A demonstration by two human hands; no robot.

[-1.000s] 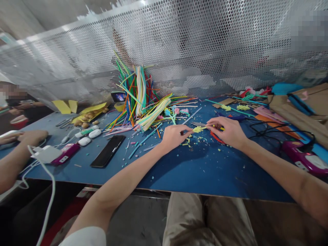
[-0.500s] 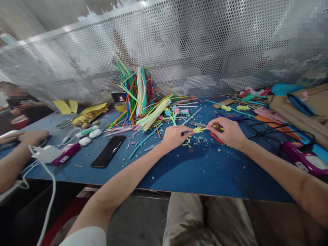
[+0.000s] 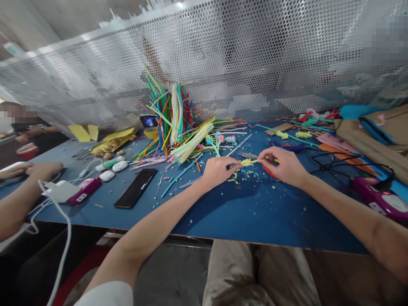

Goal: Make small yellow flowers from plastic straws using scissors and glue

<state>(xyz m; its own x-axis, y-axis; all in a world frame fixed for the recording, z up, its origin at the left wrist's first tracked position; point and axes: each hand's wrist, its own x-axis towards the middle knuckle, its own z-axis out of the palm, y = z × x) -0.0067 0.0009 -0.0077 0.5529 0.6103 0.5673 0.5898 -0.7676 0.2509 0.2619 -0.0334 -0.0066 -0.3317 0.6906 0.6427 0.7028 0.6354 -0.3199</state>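
Observation:
A fuzzy yellow pipe cleaner piece (image 3: 247,162), bunched up in its middle, stretches between my two hands just above the table. My left hand (image 3: 217,170) pinches its left end with thumb and fingers. At the other end, my right hand (image 3: 283,165) pinches the thin tip. Behind the piece lie metal pliers (image 3: 247,156); a red handle (image 3: 269,171) shows beneath my right hand, which partly covers it. Small yellow and blue clippings (image 3: 244,175) are scattered below. A pipe cleaner flower stem (image 3: 217,148) with blue and pink heads lies beyond my left hand.
Bundled pipe cleaners (image 3: 176,114) stand against the perforated metal screen (image 3: 255,55). A black phone (image 3: 135,188) lies to the left, near a purple power strip (image 3: 84,190). Black cables (image 3: 334,159) and another purple strip (image 3: 379,197) are at right. Another person's arm (image 3: 28,191) rests at far left.
Both hands keep their pinch on the yellow piece and have barely moved. The whole view has shifted very slightly.

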